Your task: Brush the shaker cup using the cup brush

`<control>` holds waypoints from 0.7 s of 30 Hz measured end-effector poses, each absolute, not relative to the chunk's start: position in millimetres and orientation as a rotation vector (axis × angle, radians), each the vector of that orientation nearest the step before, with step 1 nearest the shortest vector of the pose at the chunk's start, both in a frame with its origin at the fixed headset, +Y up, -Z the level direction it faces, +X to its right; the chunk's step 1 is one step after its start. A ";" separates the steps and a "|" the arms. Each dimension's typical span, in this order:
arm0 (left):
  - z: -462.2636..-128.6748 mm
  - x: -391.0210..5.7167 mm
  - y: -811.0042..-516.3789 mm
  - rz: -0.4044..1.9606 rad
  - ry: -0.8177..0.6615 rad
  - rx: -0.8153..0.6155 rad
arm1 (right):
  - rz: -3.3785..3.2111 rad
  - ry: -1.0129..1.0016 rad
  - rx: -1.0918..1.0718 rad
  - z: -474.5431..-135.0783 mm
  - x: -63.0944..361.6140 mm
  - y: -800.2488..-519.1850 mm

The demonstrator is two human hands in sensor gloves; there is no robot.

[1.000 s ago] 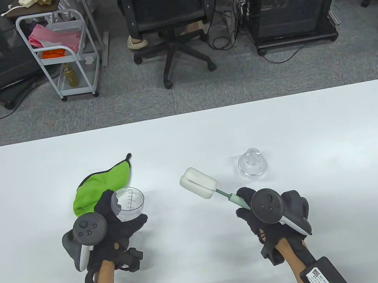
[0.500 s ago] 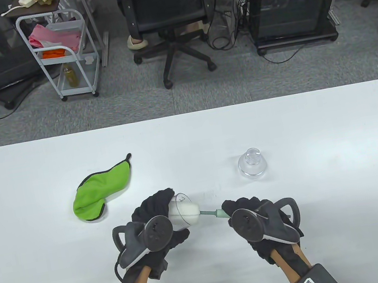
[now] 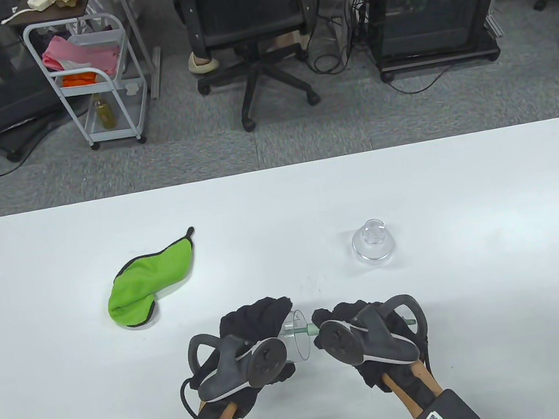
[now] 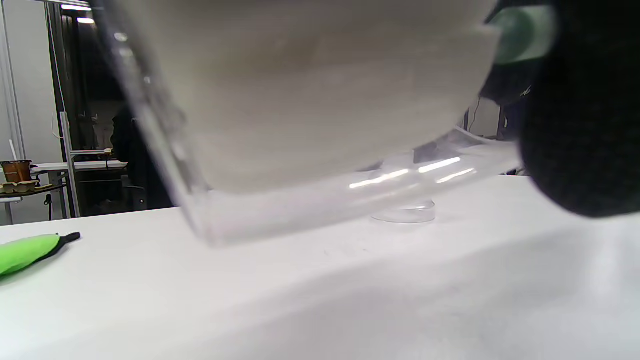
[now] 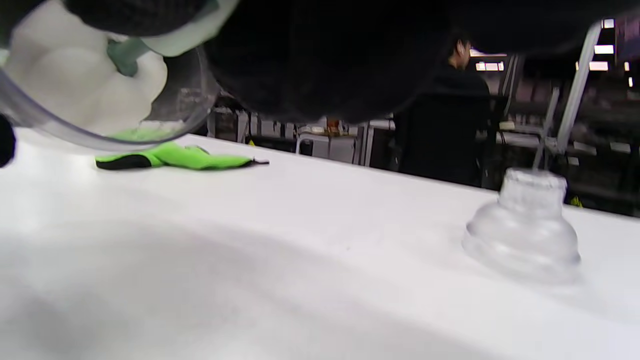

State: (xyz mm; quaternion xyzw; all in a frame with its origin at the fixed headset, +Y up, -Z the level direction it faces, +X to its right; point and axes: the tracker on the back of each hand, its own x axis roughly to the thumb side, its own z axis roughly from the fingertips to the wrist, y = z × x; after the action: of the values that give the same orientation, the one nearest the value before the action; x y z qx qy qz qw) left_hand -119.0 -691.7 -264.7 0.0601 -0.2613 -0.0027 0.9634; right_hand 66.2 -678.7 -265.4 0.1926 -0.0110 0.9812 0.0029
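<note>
My left hand (image 3: pixel 258 332) grips the clear shaker cup (image 3: pixel 297 337), held on its side above the table with its mouth facing right. My right hand (image 3: pixel 354 326) grips the green handle of the cup brush (image 3: pixel 307 330). The brush's white sponge head is inside the cup; it fills the cup in the left wrist view (image 4: pixel 310 85) and shows through the cup's mouth in the right wrist view (image 5: pixel 85 85). The two hands are close together near the table's front middle.
The clear shaker lid (image 3: pixel 372 243) stands on the table at the right, also in the right wrist view (image 5: pixel 525 232). A green cloth (image 3: pixel 149 281) lies at the left over a small clear part. A chair and carts stand beyond the table's far edge.
The left hand lifted the cup from beside the cloth, tipped it on its side and brought it to the middle. The right hand pushed the brush head deep into the cup.
</note>
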 end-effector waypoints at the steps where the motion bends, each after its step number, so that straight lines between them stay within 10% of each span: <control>1: -263.5 -118.1 -691.1 -0.018 -0.506 0.121 | 3.053 0.015 0.593 -266.9 66.9 -680.8; 21: -261.2 -129.5 -692.2 0.005 -0.535 0.117 | 2.964 0.055 0.614 -269.4 91.7 -682.3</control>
State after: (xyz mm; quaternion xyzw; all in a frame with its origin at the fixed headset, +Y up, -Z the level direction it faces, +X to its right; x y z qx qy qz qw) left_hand -129.5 -692.2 -261.2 0.0576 -0.2644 0.0022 0.9627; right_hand 91.7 -682.3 -269.4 0.2025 0.0183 0.9774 0.0570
